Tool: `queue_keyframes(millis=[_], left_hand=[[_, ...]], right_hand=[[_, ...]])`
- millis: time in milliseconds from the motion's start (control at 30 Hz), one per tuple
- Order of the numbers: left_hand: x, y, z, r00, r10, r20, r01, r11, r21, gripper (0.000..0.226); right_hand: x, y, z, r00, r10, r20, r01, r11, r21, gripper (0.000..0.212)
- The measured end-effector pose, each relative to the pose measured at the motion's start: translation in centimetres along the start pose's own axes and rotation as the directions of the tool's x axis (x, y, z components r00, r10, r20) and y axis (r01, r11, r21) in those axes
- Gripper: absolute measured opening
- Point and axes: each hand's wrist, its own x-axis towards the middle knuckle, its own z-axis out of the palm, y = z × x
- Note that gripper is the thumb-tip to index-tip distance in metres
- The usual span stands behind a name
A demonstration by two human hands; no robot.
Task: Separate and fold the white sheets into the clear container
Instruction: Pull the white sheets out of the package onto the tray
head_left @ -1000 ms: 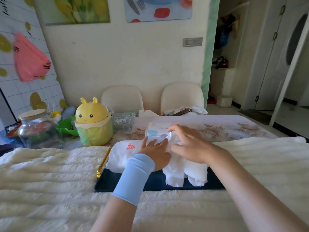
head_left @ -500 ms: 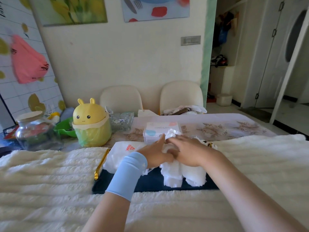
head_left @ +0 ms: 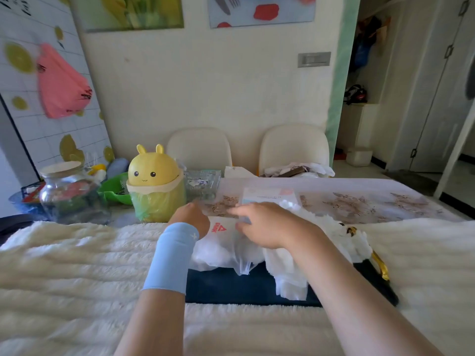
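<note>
A crumpled pile of white sheets lies on a dark blue tray, with more white sheets behind my right wrist. A clear plastic bag with a red logo lies on the tray's left part, its upper edge lifted. My left hand, with a light blue sleeve on the wrist, grips the bag's left edge; its fingers are hidden. My right hand reaches left over the sheets and pinches the bag's edge between fingers and thumb; it is blurred.
A fluffy white blanket covers the near table. Behind the tray stand a white tissue box, a clear glass dish, a yellow bunny bin and a glass jar. Two cream chairs stand at the far side.
Both hands have left the pile of sheets and moved up and left to the clear bag. The bag's edge is lifted and its red logo now reads upside down.
</note>
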Motion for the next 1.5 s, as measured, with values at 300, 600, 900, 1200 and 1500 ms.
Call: queue_keyframes(millis=[300, 600, 900, 1200, 1500], left_hand=[[0.6, -0.5, 1.1, 0.996, 0.040, -0.083, -0.042, 0.999, -0.025, 0.024], [-1.3, 1.3, -3.1, 0.783, 0.395, -0.481, -0.561, 0.783, -0.270, 0.030], [-3.4, 3.1, -4.7, 0.789, 0.497, -0.361, -0.606, 0.730, -0.316, 0.072], [-4.3, 3.4, -5.1, 0.730, 0.363, -0.579, -0.470, 0.882, -0.040, 0.021], [-4.7, 3.8, -5.5, 0.666, 0.393, -0.634, -0.460, 0.885, 0.065, 0.020]], right_hand=[[1.0, 0.5, 2.1, 0.997, 0.026, 0.074, -0.020, 0.997, -0.073, 0.057], [0.6, 1.1, 0.1, 0.963, 0.057, -0.263, 0.021, 0.958, 0.285, 0.072], [1.8, 1.2, 0.0, 0.746, 0.312, -0.588, 0.148, 0.784, 0.603, 0.006], [1.7, 1.3, -0.9, 0.792, 0.300, -0.531, 0.246, 0.639, 0.729, 0.016], [1.5, 1.2, -1.1, 0.729, 0.321, -0.604, 0.266, 0.680, 0.683, 0.034]])
